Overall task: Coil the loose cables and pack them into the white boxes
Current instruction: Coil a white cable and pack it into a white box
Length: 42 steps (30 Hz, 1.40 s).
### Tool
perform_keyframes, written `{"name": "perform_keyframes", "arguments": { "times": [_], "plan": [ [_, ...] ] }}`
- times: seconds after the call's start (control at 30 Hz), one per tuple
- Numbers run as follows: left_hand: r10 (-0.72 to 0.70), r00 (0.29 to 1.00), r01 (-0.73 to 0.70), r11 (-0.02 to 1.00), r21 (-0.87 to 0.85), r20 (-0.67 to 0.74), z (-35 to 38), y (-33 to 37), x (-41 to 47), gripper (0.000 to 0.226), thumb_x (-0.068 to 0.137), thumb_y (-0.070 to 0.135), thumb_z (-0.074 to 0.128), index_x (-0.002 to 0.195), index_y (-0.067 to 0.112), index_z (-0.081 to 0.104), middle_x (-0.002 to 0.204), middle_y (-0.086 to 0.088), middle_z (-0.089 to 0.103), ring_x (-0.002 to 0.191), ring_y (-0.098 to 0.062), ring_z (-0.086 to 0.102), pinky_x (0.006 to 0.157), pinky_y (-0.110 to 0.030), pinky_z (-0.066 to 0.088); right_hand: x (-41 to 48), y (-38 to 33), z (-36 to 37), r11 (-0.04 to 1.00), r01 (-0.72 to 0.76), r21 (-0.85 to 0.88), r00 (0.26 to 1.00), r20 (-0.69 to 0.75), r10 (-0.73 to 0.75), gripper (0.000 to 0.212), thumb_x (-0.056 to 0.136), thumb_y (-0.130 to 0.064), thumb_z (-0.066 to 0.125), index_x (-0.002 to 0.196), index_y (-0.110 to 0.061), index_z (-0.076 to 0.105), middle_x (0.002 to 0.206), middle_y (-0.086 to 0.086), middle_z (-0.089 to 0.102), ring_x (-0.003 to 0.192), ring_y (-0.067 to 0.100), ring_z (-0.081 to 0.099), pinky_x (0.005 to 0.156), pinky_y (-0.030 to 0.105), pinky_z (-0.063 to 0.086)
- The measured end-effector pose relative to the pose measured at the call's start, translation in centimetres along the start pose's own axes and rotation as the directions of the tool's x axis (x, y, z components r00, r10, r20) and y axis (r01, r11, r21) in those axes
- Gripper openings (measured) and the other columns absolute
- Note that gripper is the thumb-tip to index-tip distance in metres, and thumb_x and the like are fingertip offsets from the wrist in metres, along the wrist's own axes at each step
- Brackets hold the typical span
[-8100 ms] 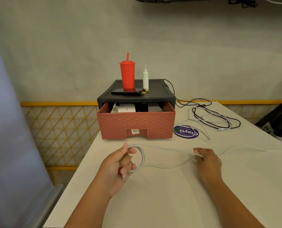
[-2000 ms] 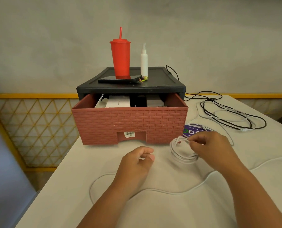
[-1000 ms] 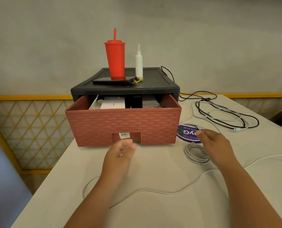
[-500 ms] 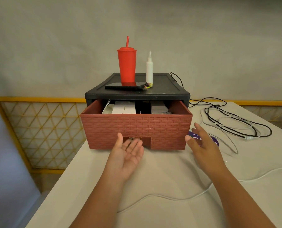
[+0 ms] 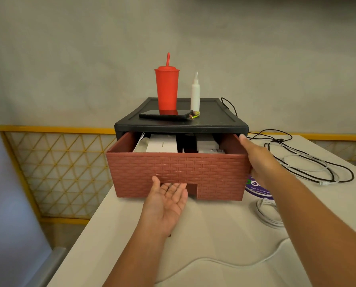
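White coil released onto counter. Drawer met by open left hand at notch, right hand flat on side; white boxes presumably sought.

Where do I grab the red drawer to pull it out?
Use the notch at the bottom middle of the drawer front. Come from the front and low, palm up, and hook your fingers into it. The front is flat with no knob, so the notch looks like the only hold there. The left hand is at it, palm up.
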<state>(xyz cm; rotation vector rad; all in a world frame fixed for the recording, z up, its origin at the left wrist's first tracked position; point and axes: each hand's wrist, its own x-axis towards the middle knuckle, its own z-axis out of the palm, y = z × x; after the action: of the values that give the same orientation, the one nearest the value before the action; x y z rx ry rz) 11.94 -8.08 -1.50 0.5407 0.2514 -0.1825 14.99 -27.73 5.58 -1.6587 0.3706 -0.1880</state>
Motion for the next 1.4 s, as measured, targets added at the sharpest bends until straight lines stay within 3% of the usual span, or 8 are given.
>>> {"name": "perform_keyframes", "arguments": {
  "times": [0.13,0.27,0.43,0.6,0.73,0.87,1.03,1.4],
  "plan": [
    [-0.032,0.999,0.032,0.999,-0.021,-0.016,0.0,0.2,0.0,0.047,0.094,0.048,0.04,0.096,0.002,0.052,0.106,-0.014,0.06,0.096,-0.026,0.061,0.077,-0.037,0.047,2.2,-2.8,-0.2,0.996,-0.087,0.035,0.989,0.122,0.082,0.05,0.092,-0.05,0.045,0.116,-0.008,0.056,0.097,0.007,0.065,0.079,0.02,0.061,0.059,0.025,0.05],
    [-0.044,0.999,0.043,0.999,-0.027,-0.032,-0.2,0.4,-0.1,0.05,0.093,0.051,0.039,0.092,0.003,0.052,0.097,-0.013,0.06,0.094,-0.026,0.061,0.071,-0.037,0.049,3.8,-4.8,0.5,0.984,-0.165,-0.074,0.984,0.057,0.169,0.06,0.092,-0.054,0.041,0.121,-0.002,0.05,0.107,0.011,0.06,0.093,0.024,0.058,0.065,0.03,0.049],
    [-0.058,0.998,0.057,0.997,-0.043,-0.029,-0.2,0.5,-0.8,0.052,0.091,0.053,0.04,0.087,0.002,0.053,0.094,-0.014,0.06,0.095,-0.026,0.06,0.072,-0.038,0.049,4.7,-5.2,0.3,0.926,-0.039,-0.375,0.978,-0.204,-0.042,0.037,0.096,-0.035,0.041,0.106,-0.001,0.05,0.099,0.019,0.054,0.09,0.032,0.054,0.085,0.041,0.047],
    [-0.063,0.997,0.059,0.995,-0.078,-0.05,0.3,0.2,-1.3,0.058,0.087,0.058,0.043,0.087,0.002,0.056,0.089,-0.013,0.059,0.095,-0.027,0.059,0.076,-0.042,0.049,4.6,-4.6,0.3,0.967,-0.047,-0.251,0.991,-0.134,0.013,0.03,0.094,-0.033,0.051,0.104,-0.006,0.044,0.078,0.009,0.046,0.067,0.021,0.046,0.055,0.028,0.04],
    [-0.062,0.996,0.052,0.986,-0.157,-0.057,0.6,-0.2,-2.1,0.062,0.081,0.061,0.05,0.095,0.001,0.055,0.095,-0.013,0.059,0.099,-0.029,0.057,0.09,-0.048,0.042,4.3,-4.8,0.2,0.981,-0.059,-0.186,0.992,-0.118,0.037,0.029,0.094,-0.032,0.052,0.101,-0.006,0.04,0.092,0.012,0.05,0.087,0.025,0.049,0.078,0.033,0.043],
    [-0.032,0.996,0.01,0.964,-0.265,-0.078,0.9,-0.6,-3.1,0.063,0.077,0.061,0.058,0.101,0.003,0.057,0.097,-0.011,0.062,0.097,-0.026,0.06,0.087,-0.048,0.047,4.2,-4.8,0.3,0.982,-0.047,-0.183,0.993,-0.114,0.027,0.026,0.095,-0.03,0.051,0.1,-0.006,0.041,0.074,0.008,0.045,0.087,0.024,0.048,0.082,0.033,0.043],
    [-0.008,0.989,-0.034,0.959,-0.281,-0.148,1.5,-1.1,-4.8,0.064,0.074,0.064,0.059,0.1,0.006,0.058,0.093,-0.008,0.063,0.09,-0.022,0.061,0.076,-0.042,0.051,4.7,-4.7,0.2,0.973,-0.053,-0.225,0.989,-0.143,0.021,0.044,0.091,-0.035,0.056,0.119,-0.002,0.047,0.102,0.017,0.052,0.094,0.031,0.054,0.083,0.038,0.046],
    [0.031,0.958,-0.123,0.943,-0.309,-0.286,1.5,-2.0,-8.0,0.06,0.078,0.064,0.052,0.096,0.007,0.058,0.09,-0.01,0.061,0.082,-0.022,0.06,0.071,-0.04,0.049,5.1,-4.6,0.3,0.975,-0.063,-0.212,0.987,-0.157,0.029,0.043,0.092,-0.033,0.056,0.12,-0.001,0.047,0.102,0.016,0.05,0.1,0.03,0.056,0.095,0.039,0.047]
  ]
}}
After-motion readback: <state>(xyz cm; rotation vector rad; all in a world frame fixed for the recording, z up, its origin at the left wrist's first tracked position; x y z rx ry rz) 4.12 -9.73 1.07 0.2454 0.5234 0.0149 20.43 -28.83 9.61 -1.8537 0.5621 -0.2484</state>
